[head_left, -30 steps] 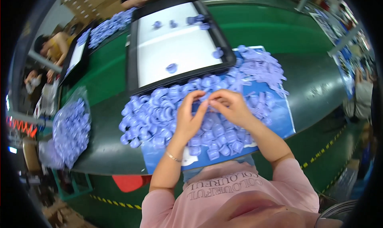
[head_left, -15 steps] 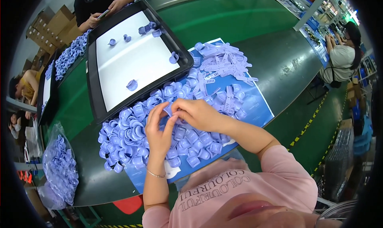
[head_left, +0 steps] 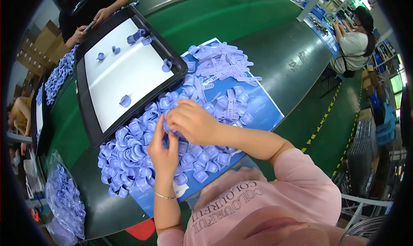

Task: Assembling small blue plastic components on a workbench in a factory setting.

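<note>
Close together over the pile, my left hand and my right hand pinch a small lavender plastic part between them. My fingers cover most of it, so its exact shape is hidden. The right fingers curl over its top; the left thumb and forefinger hold it from the near side. Beneath and around both hands spreads a heap of lavender curved plastic pieces. Flat slotted lavender straps lie in a separate pile farther right. Both piles rest on a blue printed sheet.
A black-rimmed tray with a white bottom holds several curved pieces, just beyond the heap. A clear bag of lavender parts hangs at the table's left edge. Across the table a person holds a phone; another person sits far right.
The whole view has shifted, moving the table and tray leftward in the picture. My right fingers have curled farther over the small part, and both hands stay together on it.
</note>
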Action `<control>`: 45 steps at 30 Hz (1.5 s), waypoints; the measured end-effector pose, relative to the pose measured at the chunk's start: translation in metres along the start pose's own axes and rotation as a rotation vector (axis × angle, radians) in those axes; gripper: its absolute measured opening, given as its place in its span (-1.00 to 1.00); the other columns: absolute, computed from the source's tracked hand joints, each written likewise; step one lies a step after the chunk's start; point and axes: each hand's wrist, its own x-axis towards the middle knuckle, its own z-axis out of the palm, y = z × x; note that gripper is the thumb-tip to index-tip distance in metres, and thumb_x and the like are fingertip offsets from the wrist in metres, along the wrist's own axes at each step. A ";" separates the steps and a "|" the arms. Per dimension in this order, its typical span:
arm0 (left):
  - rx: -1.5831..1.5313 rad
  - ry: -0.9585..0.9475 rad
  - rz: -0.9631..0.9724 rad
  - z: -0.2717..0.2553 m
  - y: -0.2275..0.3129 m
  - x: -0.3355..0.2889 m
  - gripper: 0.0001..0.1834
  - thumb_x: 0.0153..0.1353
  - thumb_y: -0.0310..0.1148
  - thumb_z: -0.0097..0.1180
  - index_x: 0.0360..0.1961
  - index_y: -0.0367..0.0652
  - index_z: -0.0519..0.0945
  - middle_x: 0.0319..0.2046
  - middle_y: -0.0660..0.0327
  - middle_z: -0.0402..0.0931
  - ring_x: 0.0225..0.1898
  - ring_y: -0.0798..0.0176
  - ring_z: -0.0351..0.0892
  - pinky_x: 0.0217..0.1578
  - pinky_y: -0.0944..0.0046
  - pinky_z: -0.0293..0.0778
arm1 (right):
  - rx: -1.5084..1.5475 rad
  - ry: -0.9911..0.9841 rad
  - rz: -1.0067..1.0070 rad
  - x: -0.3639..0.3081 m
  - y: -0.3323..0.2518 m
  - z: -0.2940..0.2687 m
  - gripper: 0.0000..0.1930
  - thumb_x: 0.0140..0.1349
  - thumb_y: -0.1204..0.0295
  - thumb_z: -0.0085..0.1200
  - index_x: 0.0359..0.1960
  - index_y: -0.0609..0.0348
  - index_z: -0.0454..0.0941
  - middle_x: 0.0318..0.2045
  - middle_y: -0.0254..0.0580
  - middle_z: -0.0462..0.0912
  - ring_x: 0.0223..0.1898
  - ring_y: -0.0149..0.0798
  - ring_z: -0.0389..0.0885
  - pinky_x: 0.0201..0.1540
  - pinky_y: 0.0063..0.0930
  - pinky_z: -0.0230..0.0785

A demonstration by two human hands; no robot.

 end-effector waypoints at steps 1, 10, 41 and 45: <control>0.012 0.017 0.025 0.003 0.000 0.000 -0.53 0.14 -0.55 0.05 0.13 -0.25 0.45 -0.38 0.04 0.58 -0.41 0.25 0.57 -0.32 0.30 0.47 | 0.017 -0.005 0.008 -0.001 0.002 0.000 -0.89 0.15 0.44 0.06 -0.32 0.15 0.46 -0.31 -0.21 0.54 -0.17 -0.14 0.50 0.10 -0.12 0.24; 0.112 -0.115 0.112 0.003 0.014 0.003 -0.55 0.05 -0.57 0.10 0.04 -0.24 0.49 -0.27 0.05 0.56 -0.19 0.11 0.58 -0.10 0.19 0.46 | 0.274 0.108 0.444 0.006 0.016 -0.019 -0.90 0.28 0.48 -0.02 -0.35 0.26 0.41 -0.44 -0.24 0.54 -0.35 -0.35 0.54 -0.21 -0.45 0.36; -0.064 0.092 0.155 0.007 -0.001 0.007 -0.75 0.17 -0.40 0.11 -0.12 -0.23 0.55 -0.48 0.11 0.56 -0.43 0.12 0.55 0.14 -0.01 0.21 | -0.239 -0.009 -0.002 0.012 -0.005 -0.023 -0.74 0.01 0.45 0.24 -0.19 0.05 0.63 -0.07 -0.28 0.58 -0.01 -0.16 0.47 0.11 -0.27 0.18; -0.009 0.038 0.150 0.004 0.001 0.006 -0.74 0.17 -0.42 0.10 -0.10 -0.22 0.55 -0.47 0.12 0.56 -0.43 0.13 0.55 0.14 -0.01 0.21 | -0.257 -0.003 0.006 0.011 -0.004 -0.023 -0.76 -0.02 0.45 0.25 -0.25 0.02 0.65 -0.14 -0.36 0.61 -0.01 -0.19 0.48 0.11 -0.27 0.18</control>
